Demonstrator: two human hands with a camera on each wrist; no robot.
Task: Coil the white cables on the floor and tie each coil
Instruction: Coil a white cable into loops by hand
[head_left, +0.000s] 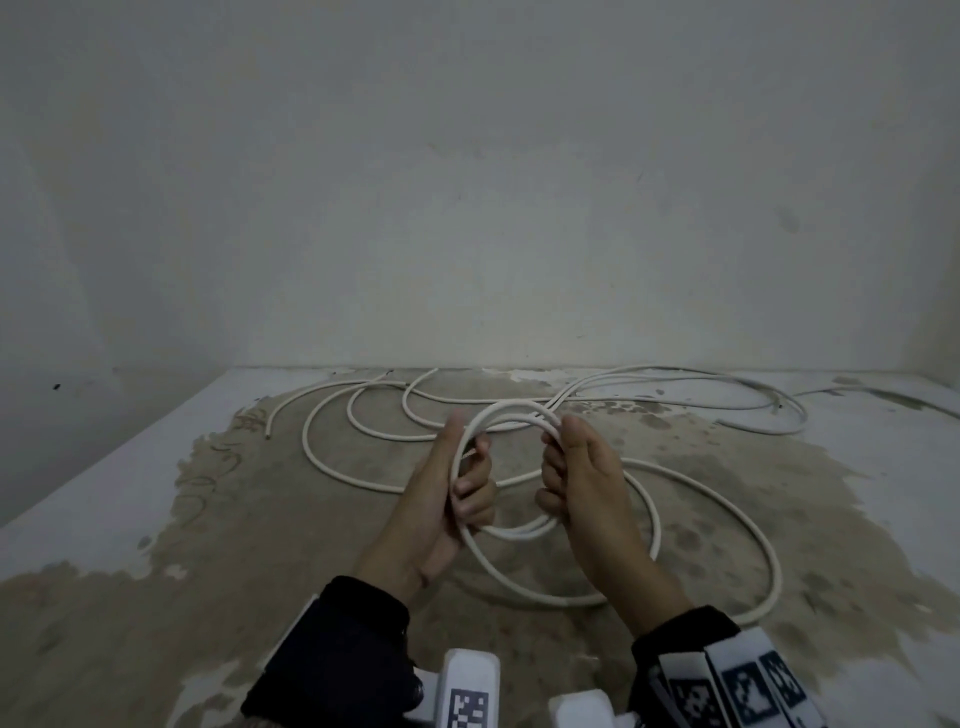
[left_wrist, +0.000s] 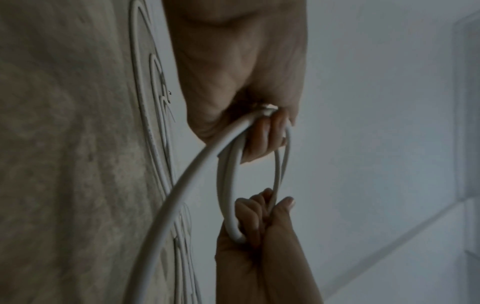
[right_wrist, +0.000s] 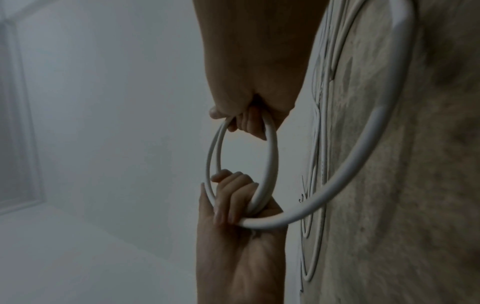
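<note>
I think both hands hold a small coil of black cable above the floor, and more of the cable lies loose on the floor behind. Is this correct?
Not quite: the cable is white, not black, as the head view shows. The rest stands: the left hand and right hand both grip the small coil above the floor, and more loose cable lies behind.

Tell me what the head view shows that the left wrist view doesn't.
Only the head view shows the whole spread: loose cable strewn toward the wall, a cut end at the far left, both sleeves and the wrist markers.

Only the left wrist view shows up close the left hand's fingers curled round the bundled turns, and the tail sweeping down toward the floor.

Both show the coil held between the left hand and right hand, over the stained floor.
</note>
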